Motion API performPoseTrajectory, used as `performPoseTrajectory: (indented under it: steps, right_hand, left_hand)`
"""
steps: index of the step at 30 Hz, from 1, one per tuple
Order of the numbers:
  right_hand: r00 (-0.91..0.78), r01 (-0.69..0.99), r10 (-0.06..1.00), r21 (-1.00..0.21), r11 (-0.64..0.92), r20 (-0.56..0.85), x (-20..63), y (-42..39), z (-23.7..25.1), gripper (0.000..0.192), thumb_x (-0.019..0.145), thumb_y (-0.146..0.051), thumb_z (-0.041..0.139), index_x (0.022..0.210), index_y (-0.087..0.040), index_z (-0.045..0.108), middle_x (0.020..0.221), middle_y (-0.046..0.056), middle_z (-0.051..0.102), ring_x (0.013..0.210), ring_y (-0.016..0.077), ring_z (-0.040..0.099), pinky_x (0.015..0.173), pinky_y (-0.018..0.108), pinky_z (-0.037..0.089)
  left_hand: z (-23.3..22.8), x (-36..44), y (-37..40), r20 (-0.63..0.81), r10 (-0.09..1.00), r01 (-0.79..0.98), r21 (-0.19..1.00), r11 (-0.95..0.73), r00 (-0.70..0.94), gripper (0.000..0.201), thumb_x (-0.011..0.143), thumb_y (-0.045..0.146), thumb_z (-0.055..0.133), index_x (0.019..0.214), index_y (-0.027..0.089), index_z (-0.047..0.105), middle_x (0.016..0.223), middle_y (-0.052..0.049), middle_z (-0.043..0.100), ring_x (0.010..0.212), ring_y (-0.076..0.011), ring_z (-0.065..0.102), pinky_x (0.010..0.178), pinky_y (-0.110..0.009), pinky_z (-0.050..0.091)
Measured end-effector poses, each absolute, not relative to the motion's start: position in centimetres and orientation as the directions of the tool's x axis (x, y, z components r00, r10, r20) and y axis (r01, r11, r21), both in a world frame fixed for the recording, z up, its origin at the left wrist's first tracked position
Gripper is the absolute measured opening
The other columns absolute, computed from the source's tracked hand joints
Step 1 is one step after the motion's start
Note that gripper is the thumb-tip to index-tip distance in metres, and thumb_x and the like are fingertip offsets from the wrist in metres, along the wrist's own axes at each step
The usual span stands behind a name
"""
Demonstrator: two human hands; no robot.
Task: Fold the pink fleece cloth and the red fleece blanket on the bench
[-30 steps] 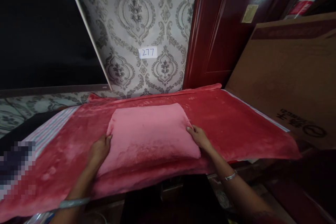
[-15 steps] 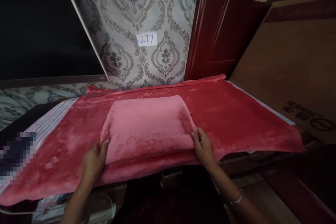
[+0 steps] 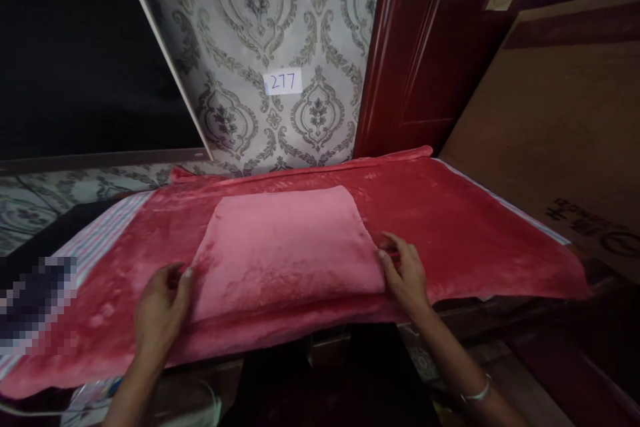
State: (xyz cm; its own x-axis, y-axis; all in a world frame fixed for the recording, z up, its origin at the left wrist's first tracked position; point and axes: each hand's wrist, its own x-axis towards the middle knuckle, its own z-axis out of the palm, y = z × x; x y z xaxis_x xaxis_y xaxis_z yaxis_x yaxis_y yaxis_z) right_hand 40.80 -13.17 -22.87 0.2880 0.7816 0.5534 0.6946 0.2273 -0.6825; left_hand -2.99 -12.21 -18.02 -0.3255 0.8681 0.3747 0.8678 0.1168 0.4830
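A folded pink cloth point(image 3: 287, 247) lies flat in the middle of a larger red plush blanket point(image 3: 465, 233) spread over a table. My left hand point(image 3: 161, 307) rests on the red blanket at the pink cloth's near left corner, fingers curled against its edge. On the other side, my right hand point(image 3: 406, 270) sits at the near right corner, fingertips touching the cloth's edge. Neither hand has the cloth lifted.
A striped sheet point(image 3: 95, 243) shows under the blanket at the left. Patterned wallpaper with a "277" label point(image 3: 283, 82) stands behind, a dark red door point(image 3: 425, 47) to its right, a large cardboard box point(image 3: 560, 133) at far right, a dark screen point(image 3: 75, 47) at left.
Both hands slid outward and toward me along the pink cloth's sides, from gripping its edges to resting at its near corners. The cloth now lies flatter.
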Motion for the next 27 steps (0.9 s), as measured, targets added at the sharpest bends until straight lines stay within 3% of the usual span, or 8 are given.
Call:
performPoseTrajectory:
  steps: [2,4,7,9,13,18,22,27]
  right_hand:
    - [0.154,0.775,0.744,-0.546,0.317,0.650,40.1,-12.2,-20.8,0.051,0.098,-0.053,0.043,0.132,-0.019,0.059,0.123,0.014,0.067,0.115,0.0287,0.059,0.101,0.049,0.047]
    - [-0.040,0.810,0.767,-0.429,0.400,0.640,38.2,-10.8,-18.5,0.052,0.100,-0.049,0.042,0.141,-0.018,0.054,0.140,0.015,0.059,0.130,0.0284,0.051,0.112,0.050,0.039]
    - [-0.289,0.818,0.830,-0.327,0.473,0.476,33.9,-7.8,-15.1,0.058,0.100,-0.044,0.044,0.150,-0.015,0.045,0.159,0.016,0.040,0.147,0.0290,0.034,0.119,0.048,0.030]
    - [-0.368,0.825,0.867,-0.311,0.471,0.336,30.9,-5.2,-13.2,0.062,0.100,-0.041,0.045,0.155,-0.014,0.037,0.164,0.017,0.031,0.152,0.0286,0.025,0.121,0.046,0.025]
    - [-0.291,0.888,0.949,-0.335,0.316,0.125,27.5,0.2,-11.5,0.060,0.102,-0.038,0.044,0.158,-0.021,0.031,0.166,0.012,0.027,0.153,0.0254,0.022,0.122,0.045,0.020]
    - [-0.136,0.926,0.985,-0.339,0.165,0.107,27.8,2.8,-14.7,0.054,0.103,-0.042,0.038,0.152,-0.019,0.042,0.159,0.016,0.039,0.149,0.0295,0.030,0.119,0.054,0.019]
    - [-0.106,0.932,0.987,-0.335,0.141,0.121,28.4,3.1,-17.2,0.053,0.104,-0.045,0.036,0.151,-0.022,0.044,0.159,0.013,0.040,0.148,0.0267,0.029,0.121,0.051,0.013]
    - [-0.041,0.935,0.997,-0.350,0.062,0.067,30.7,4.4,-17.1,0.051,0.103,-0.048,0.033,0.144,-0.024,0.053,0.154,0.012,0.047,0.146,0.0274,0.033,0.119,0.055,0.012]
  left_hand:
    - [-17.5,-2.2,-11.5,0.504,0.849,0.935,0.354,-0.034,-0.160,0.063,0.087,0.061,0.037,0.121,0.014,0.061,0.119,-0.018,0.070,0.110,-0.0332,0.066,0.097,-0.047,0.051]
    - [-16.9,-1.0,-9.9,0.521,0.853,0.954,0.245,-0.174,0.021,0.064,0.091,0.058,0.037,0.133,0.013,0.056,0.137,-0.018,0.062,0.130,-0.0326,0.056,0.111,-0.048,0.043]
    - [-15.2,1.2,-5.7,0.368,0.905,0.947,0.153,-0.283,0.211,0.070,0.092,0.055,0.042,0.146,0.010,0.045,0.154,-0.019,0.047,0.146,-0.0323,0.039,0.119,-0.047,0.033]
    - [-13.6,2.7,-2.2,0.240,0.937,0.952,0.106,-0.287,0.255,0.069,0.093,0.052,0.044,0.149,0.011,0.043,0.157,-0.018,0.043,0.149,-0.0317,0.034,0.122,-0.047,0.029]
    - [-11.6,5.2,3.4,0.120,0.980,0.985,0.043,-0.168,0.162,0.060,0.097,0.043,0.042,0.150,0.016,0.043,0.158,-0.015,0.042,0.149,-0.0296,0.033,0.123,-0.049,0.024]
    - [-15.3,6.4,5.0,0.113,0.991,0.997,0.017,-0.070,0.068,0.057,0.099,0.041,0.033,0.149,0.017,0.046,0.157,-0.018,0.042,0.147,-0.0359,0.036,0.116,-0.067,0.025]
    - [-18.0,6.2,4.7,0.131,0.990,0.999,0.011,-0.045,0.043,0.060,0.101,0.042,0.027,0.154,0.018,0.040,0.161,-0.015,0.036,0.150,-0.0346,0.029,0.119,-0.065,0.020]
    - [-17.7,5.9,4.8,0.120,0.992,0.999,0.016,-0.040,0.038,0.060,0.101,0.042,0.028,0.154,0.017,0.039,0.162,-0.014,0.036,0.150,-0.0343,0.030,0.119,-0.064,0.021]
